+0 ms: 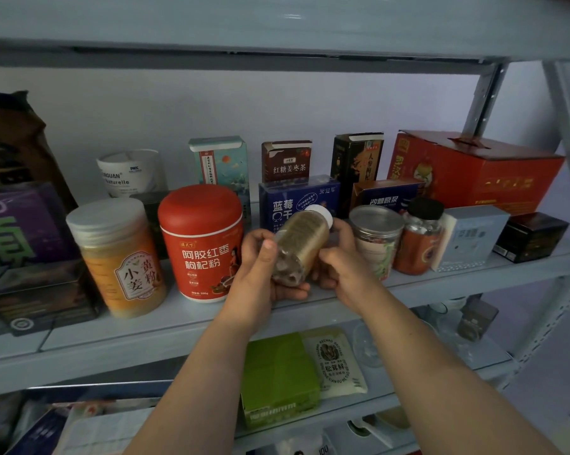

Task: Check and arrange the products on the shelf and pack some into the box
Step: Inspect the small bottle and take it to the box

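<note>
Two bare forearms end in bare hands: left hand (259, 270), right hand (342, 266).

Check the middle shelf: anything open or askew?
Back row: the teal box, brown box and black box show top flaps lifted, not tucked. The white-capped bottle is tilted because left hand and right hand grip it.

a clear plastic bottle (301, 244) with a white cap, filled with golden-brown contents, is tilted above the front part of the grey metal shelf (178, 330). its base faces the camera and its cap points up and away. the left hand (260, 274) grips the base end, thumb on top; the right hand (342, 261) holds the side nearer the cap. upright on the shelf stand a red canister (201, 244) and an orange-labelled jar (119, 257) to its left, a blue box (296, 198) behind, and a foil-lidded clear jar (375, 238) to its right.
</note>
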